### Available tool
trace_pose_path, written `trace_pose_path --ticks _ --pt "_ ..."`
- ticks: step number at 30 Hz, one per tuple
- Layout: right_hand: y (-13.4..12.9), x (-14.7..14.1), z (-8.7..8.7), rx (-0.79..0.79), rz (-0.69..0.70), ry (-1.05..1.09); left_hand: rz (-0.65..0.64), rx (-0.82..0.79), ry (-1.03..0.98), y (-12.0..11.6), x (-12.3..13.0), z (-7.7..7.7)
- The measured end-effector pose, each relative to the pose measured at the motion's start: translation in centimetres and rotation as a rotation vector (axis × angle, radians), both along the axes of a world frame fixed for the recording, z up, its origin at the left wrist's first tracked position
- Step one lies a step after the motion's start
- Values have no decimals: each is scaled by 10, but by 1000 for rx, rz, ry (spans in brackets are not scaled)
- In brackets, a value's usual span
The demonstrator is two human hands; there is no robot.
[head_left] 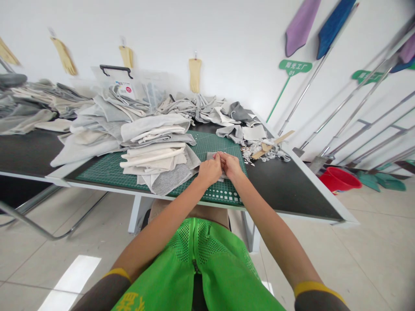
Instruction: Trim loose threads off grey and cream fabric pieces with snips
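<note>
My left hand [210, 169] and right hand [231, 166] press together, fingers closed in a tight pinch on a small flat grey fabric piece [212, 156], its middle hidden by my fingers. Under it lies a green gridded cutting mat [223, 194]. Just left stands a stack of folded cream-and-grey cloth [155, 157]; beyond my right hand, a heap of pale scraps [259, 151] lies on the black tabletop [285, 185].
</note>
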State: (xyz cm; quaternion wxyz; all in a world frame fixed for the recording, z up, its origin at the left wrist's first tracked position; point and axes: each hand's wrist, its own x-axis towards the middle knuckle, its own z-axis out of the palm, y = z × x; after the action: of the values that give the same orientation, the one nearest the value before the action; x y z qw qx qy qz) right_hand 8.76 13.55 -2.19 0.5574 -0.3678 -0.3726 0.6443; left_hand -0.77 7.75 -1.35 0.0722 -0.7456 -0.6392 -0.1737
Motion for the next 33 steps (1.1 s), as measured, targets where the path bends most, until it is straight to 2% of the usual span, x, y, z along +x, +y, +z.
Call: trace_pose_path --ticks 5,10,14,19,24,28,33 --pt "0 0 2 -12 56 35 2 11 12 1 0 -1" --pt "-1 1 3 -26 0 3 -6 20 18 1 0 -1" --pt "-1 1 3 -19 58 27 0 20 4 1 0 -1" --pt "0 0 2 -27 -19 -6 5 -10 -11 0 1 0" --pt "2 1 -1 -10 45 32 4 -5 -5 0 0 1" --pt "1 0 0 -18 -9 22 -9 7 4 0 0 0" --pt "0 2 1 -9 63 27 3 -1 -4 0 1 0"
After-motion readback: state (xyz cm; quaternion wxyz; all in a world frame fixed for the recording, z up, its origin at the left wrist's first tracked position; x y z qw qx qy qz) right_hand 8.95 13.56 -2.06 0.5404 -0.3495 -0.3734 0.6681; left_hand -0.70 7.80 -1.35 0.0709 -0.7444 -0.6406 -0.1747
